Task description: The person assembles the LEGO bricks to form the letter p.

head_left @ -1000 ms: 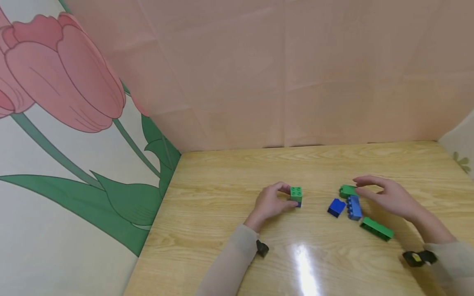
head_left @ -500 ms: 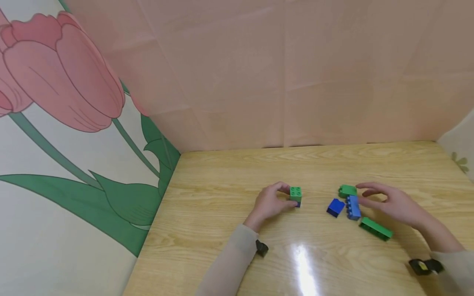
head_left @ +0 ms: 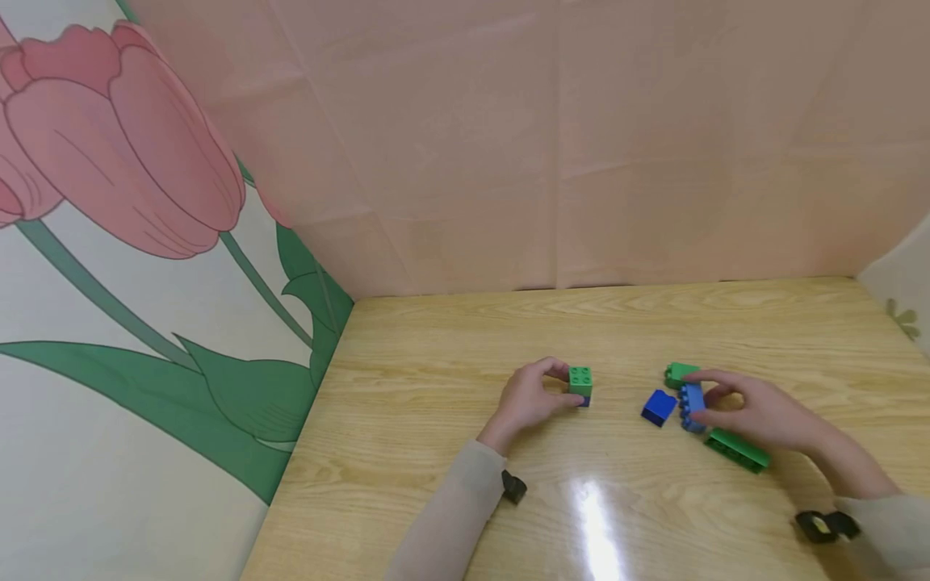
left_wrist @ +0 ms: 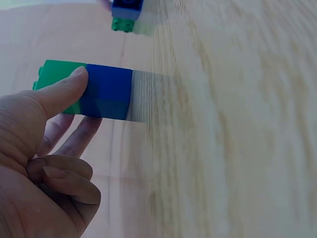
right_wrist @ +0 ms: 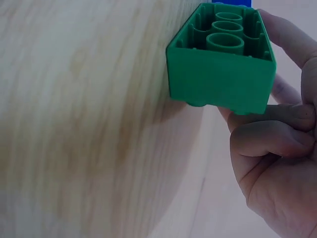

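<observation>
My left hand [head_left: 529, 397] pinches a two-brick stack [head_left: 580, 381] between thumb and fingers. In the left wrist view a green brick [left_wrist: 59, 74] joins a dark blue brick [left_wrist: 109, 89], which touches the tabletop. Over on the right, my right hand [head_left: 763, 410] has its thumb and a fingertip at the two ends of a long lighter blue brick [head_left: 693, 395], which lies on its side. A long green brick [right_wrist: 223, 77] lies just below that hand, its hollow underside and tubes facing the right wrist camera; it hides part of the grip there.
A small green brick [head_left: 677, 374] lies behind the lighter blue one, close to my right fingertip. A loose dark blue brick [head_left: 659, 407] sits to its left. The wooden table [head_left: 436, 347] meets a pink cloth backdrop [head_left: 465, 161] behind and a tulip-patterned sheet [head_left: 160, 145] at the left.
My right hand first drew back from the small green brick, then moved in and took hold of the lighter blue brick. My left hand stays in place with the stack.
</observation>
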Tool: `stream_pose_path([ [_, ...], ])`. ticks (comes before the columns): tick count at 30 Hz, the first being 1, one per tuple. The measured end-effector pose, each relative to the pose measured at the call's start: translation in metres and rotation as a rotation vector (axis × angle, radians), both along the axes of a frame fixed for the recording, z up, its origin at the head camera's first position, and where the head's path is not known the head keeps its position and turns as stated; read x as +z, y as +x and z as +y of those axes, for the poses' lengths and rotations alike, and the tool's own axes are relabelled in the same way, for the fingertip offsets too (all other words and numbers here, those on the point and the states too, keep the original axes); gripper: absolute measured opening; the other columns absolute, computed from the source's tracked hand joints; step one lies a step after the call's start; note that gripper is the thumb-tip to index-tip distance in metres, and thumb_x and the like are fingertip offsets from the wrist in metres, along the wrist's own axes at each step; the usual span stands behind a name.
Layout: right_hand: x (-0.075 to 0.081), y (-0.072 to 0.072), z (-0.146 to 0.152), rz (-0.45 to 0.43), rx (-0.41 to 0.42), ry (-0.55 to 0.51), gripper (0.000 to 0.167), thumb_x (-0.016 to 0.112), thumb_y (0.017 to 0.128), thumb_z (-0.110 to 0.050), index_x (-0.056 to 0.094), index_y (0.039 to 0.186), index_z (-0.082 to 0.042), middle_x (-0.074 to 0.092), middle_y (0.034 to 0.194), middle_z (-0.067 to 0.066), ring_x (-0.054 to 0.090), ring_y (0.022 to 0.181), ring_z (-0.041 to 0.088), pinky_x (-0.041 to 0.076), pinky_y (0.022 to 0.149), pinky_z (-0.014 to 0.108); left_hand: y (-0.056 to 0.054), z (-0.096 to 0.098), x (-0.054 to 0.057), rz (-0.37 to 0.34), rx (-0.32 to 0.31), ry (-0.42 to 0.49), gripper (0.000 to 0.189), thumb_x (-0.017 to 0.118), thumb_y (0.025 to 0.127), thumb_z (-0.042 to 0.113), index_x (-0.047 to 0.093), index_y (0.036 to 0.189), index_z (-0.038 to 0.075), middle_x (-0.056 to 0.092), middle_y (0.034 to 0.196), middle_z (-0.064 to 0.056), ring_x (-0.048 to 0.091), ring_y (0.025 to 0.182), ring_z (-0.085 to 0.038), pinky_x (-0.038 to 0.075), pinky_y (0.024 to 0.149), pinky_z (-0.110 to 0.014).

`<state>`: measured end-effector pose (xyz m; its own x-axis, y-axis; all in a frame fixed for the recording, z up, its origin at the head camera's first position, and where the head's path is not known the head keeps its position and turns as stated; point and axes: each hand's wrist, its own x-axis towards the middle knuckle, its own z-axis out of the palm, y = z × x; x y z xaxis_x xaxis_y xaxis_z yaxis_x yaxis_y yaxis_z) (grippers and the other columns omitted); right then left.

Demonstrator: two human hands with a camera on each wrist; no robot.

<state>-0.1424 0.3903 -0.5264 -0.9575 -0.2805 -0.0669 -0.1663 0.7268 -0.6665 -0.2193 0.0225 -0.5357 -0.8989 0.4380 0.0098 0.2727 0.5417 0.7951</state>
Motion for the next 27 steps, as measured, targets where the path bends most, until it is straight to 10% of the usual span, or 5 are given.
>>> stream_pose_path([
  [27, 0.0020, -0.0055, -0.0093, -0.051, 0.001, 0.062, 0.084, 0.089, 0.080, -0.049, 0.052, 0.144, -0.009, 0.065, 0.117, 0.018, 0.064, 0.099, 0.032, 0.052, 0.070, 0.041, -0.0020, 0.0004, -0.0015, -0.012, -0.002, 0.002, 0.039, 0.088, 0.085, 0.039, 0.069, 0.118, 0.030, 0.071, 0.113, 0.018, 0.060, 0.118, -0.006, 0.045, 0.105, -0.039],
])
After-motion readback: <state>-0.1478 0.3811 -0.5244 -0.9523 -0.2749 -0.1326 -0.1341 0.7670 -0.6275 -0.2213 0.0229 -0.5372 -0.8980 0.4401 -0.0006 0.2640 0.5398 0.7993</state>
